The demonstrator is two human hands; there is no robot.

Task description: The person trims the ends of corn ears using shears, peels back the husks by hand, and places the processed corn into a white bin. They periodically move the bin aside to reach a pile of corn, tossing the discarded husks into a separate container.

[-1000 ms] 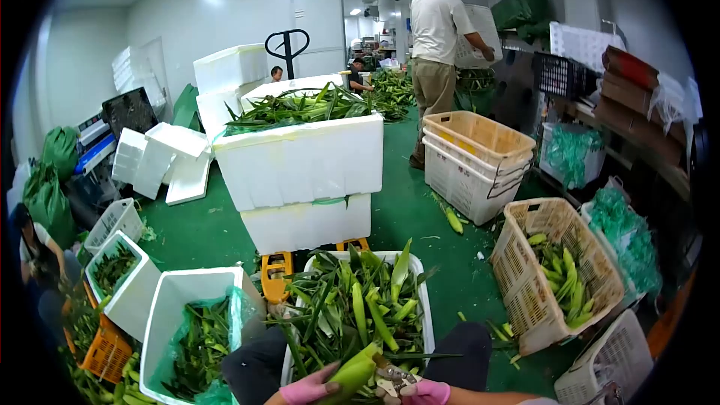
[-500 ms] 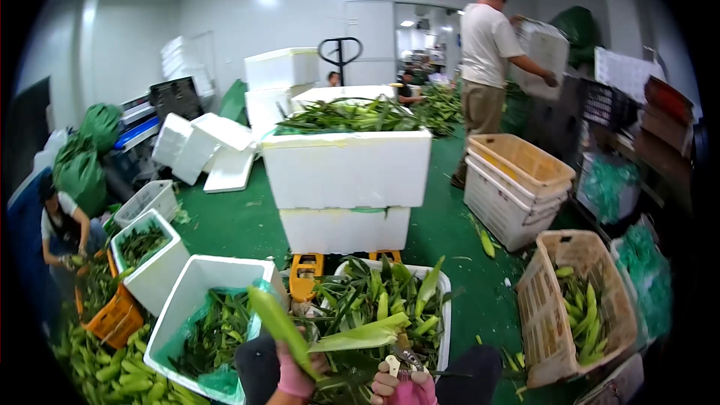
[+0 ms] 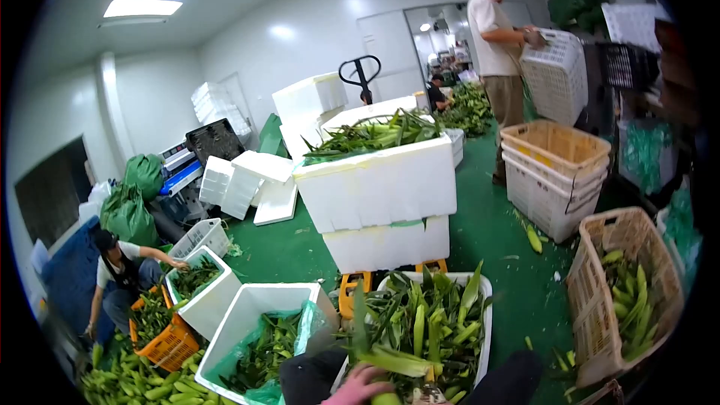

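Note:
My left hand (image 3: pixel 361 385), in a pink glove, is wrapped round a green ear of corn in its husk (image 3: pixel 397 362) at the bottom of the view. Its long leaves stick up toward the white tub. Beside its cut end, at the lower edge, a bit of the pruning shears (image 3: pixel 430 391) shows. My right hand is mostly cut off by the frame there, and the shears' handles are hidden. Right in front of my knees stands the white tub (image 3: pixel 489 315), heaped with husked corn and leaves.
A white foam box (image 3: pixel 217 364) with green lining holds leaves on the left, near piled corn (image 3: pixel 142 384). An orange basket (image 3: pixel 169 346) sits by a crouching person (image 3: pixel 124 270). Stacked foam boxes (image 3: pixel 379 199) stand ahead; a beige crate (image 3: pixel 589 315) is on the right. Another person (image 3: pixel 495 37) holds a crate.
My view has tilted and swung left, so things sit further right. The corn and both hands are lower in view. The crouching person's arm now reaches to a foam box; the standing person's crate has turned.

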